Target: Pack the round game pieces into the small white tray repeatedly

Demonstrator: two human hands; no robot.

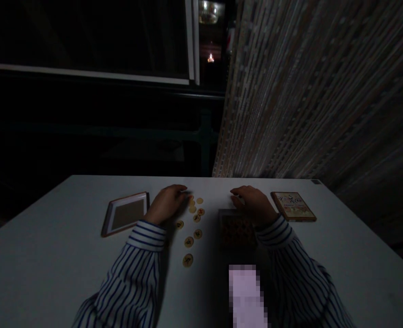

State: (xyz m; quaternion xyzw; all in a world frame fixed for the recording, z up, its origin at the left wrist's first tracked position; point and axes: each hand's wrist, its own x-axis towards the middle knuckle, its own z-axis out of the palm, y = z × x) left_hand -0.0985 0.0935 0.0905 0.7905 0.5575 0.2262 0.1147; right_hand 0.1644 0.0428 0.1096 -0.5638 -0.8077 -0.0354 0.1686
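Several round wooden Chinese chess pieces (188, 242) lie scattered in a loose line on the white table, some with dark characters and one with a red mark (200, 212). My left hand (166, 203) is at the far end of this line, fingers stretched out beside the pale pieces (192, 209). Across from it, my right hand (256, 204) hovers by the back right corner of a dark box (229, 212). Its thumb and fingers are apart with nothing between them. Rows of round pieces (237, 232) seem to fill the box, dimly lit.
A shallow wood-edged tray or lid (128, 213) lies left of my left hand. On the right is a flat printed case (294, 206). A pixelated pink patch (247, 296) covers the near middle. Beaded string curtains (283, 91) hang behind the white table (51, 255).
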